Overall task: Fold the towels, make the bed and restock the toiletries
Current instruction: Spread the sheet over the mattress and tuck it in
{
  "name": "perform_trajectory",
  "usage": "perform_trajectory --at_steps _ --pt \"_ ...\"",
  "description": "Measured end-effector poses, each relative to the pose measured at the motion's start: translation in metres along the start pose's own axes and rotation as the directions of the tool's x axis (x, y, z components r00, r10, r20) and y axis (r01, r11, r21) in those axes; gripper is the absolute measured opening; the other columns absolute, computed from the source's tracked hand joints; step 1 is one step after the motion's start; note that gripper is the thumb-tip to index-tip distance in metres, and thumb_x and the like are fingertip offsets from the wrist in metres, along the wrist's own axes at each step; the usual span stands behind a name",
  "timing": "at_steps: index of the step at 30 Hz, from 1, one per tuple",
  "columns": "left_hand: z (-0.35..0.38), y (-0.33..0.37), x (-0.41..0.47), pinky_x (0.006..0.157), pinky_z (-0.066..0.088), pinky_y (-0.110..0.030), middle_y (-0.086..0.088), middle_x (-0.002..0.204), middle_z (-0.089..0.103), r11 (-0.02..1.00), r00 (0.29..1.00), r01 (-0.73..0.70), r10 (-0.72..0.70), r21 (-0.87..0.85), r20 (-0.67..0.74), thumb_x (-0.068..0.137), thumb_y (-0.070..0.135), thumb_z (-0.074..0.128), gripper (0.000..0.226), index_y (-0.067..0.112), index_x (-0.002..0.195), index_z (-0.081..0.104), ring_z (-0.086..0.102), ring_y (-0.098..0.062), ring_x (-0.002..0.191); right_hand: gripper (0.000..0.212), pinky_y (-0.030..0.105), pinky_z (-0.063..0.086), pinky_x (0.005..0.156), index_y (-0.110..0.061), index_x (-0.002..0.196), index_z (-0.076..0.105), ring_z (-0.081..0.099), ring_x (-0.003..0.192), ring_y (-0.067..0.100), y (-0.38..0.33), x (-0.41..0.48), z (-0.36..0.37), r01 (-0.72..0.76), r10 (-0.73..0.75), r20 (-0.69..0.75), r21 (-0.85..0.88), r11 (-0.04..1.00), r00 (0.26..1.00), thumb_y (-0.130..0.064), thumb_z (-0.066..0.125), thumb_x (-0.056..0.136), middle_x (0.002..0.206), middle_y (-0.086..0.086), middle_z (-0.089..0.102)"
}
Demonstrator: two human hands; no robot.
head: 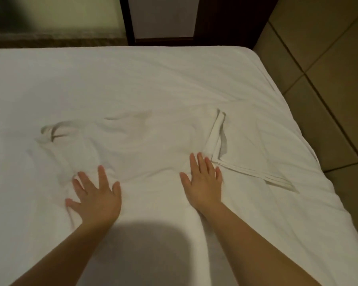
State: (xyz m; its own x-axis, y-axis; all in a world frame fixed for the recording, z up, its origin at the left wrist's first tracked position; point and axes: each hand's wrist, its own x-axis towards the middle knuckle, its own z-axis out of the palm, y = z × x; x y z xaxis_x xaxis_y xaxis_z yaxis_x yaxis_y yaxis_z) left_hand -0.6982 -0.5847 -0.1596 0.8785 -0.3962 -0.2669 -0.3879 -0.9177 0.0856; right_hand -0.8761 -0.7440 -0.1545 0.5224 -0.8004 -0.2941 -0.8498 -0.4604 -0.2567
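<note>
A white towel [145, 145] lies spread and wrinkled on the white bed [132, 79], its hemmed edge folded over at the right and running toward the bed's right side. My left hand [96, 197] lies flat on the towel's near left part, fingers spread and straight. My right hand [203, 180] presses flat on the towel's near right part, fingertips next to the folded hem. Neither hand grips the cloth.
The bed's right edge and far right corner [250, 52] drop to a tiled floor [329, 79]. A dark wooden frame [225, 19] and a pale panel stand behind the bed. My shadow falls on the sheet between my forearms.
</note>
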Motion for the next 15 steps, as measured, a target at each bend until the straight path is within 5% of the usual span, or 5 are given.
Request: perform_trajectory --at_steps 2,6,10,15 --pt "-0.005 0.012 -0.004 0.107 0.014 -0.068 -0.022 0.156 0.011 0.995 0.994 -0.100 0.101 0.022 -0.037 0.097 0.038 0.032 0.058 0.017 0.150 0.024 0.012 -0.038 0.144 0.059 0.041 -0.002 0.117 -0.028 0.153 0.009 0.001 0.148 0.016 0.006 -0.005 -0.004 0.034 -0.034 -0.036 0.000 0.999 0.999 -0.048 0.024 0.099 0.161 -0.004 0.004" --pt "0.008 0.076 -0.022 0.090 0.035 -0.071 -0.030 0.138 0.045 0.901 0.897 -0.433 0.434 0.031 -0.080 0.085 0.039 0.033 0.061 0.003 0.129 0.056 0.049 -0.046 0.122 0.046 0.044 0.022 0.108 -0.019 0.126 0.059 0.049 0.124 0.023 0.046 -0.027 -0.005 0.030 -0.033 -0.388 -0.016 0.999 0.921 -0.035 0.038 0.089 0.135 0.005 0.056" --pt "0.030 0.122 -0.033 0.104 0.028 -0.060 -0.018 0.145 0.043 0.893 0.887 -0.448 0.440 -0.033 -0.139 0.090 0.037 0.027 0.057 0.016 0.137 0.050 0.043 -0.035 0.132 0.046 0.049 0.024 0.105 -0.016 0.124 0.055 0.044 0.117 0.023 0.098 -0.009 -0.020 0.001 -0.053 -0.590 -0.088 0.996 0.806 -0.027 0.056 0.080 0.126 0.008 0.058" --pt "0.057 0.125 -0.021 0.106 0.023 -0.050 -0.012 0.147 0.041 0.887 0.840 -0.459 0.414 -0.052 -0.351 0.091 0.033 0.032 0.051 0.022 0.139 0.046 0.038 -0.029 0.134 0.064 0.048 0.021 0.105 -0.014 0.125 0.058 0.052 0.116 0.029 0.119 0.044 -0.031 0.077 -0.170 -0.482 -0.207 0.975 0.860 -0.009 0.075 0.063 0.121 0.006 0.061"
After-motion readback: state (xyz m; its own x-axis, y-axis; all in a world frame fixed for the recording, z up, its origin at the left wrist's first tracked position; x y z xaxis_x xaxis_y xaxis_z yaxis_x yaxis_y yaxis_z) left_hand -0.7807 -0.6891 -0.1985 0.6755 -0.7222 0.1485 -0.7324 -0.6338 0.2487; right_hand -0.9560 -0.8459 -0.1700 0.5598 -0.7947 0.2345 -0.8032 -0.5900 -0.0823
